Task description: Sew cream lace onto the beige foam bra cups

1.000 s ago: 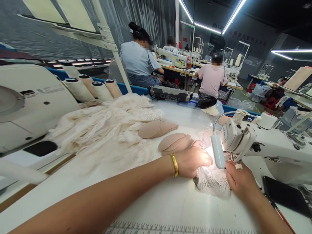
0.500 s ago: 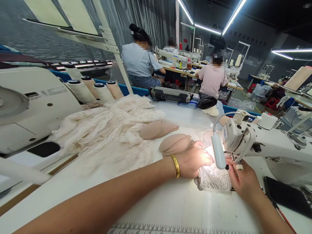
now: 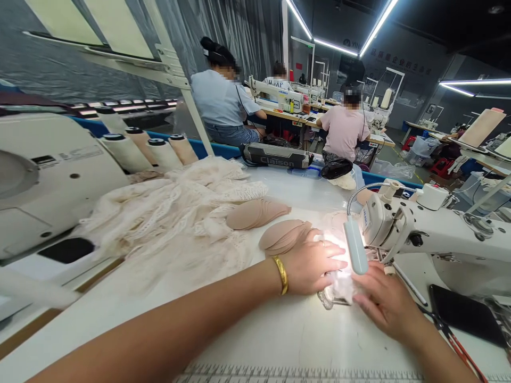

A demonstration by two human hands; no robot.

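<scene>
Beside the sewing machine point(image 3: 435, 223), my left hand point(image 3: 311, 266) lies with fingers outstretched on a small piece of white lace fabric point(image 3: 341, 290). A gold bangle circles that wrist. My right hand point(image 3: 385, 298) rests at the fabric's right side, below the needle area, fingers extended and gripping nothing. Strong light from the small work lamp point(image 3: 355, 247) washes out the cloth between the hands, and the lamp hides part of the needle area. Two stacks of beige bra cups, a nearer one point(image 3: 282, 237) and a farther one point(image 3: 255, 214), lie just beyond my left hand.
A heap of cream lace point(image 3: 171, 213) spreads across the left of the table. Thread cones point(image 3: 163, 151) stand behind it. On the right lie a black phone point(image 3: 465, 314) and red-handled scissors point(image 3: 455, 343). A ruler point(image 3: 303, 372) runs along the front edge. Several people sit beyond.
My right hand has come away from the presser foot, its fingers spreading out. My left hand has flattened and shifted slightly left. Less of the fringed lace shows between them; the scissors are more visible.
</scene>
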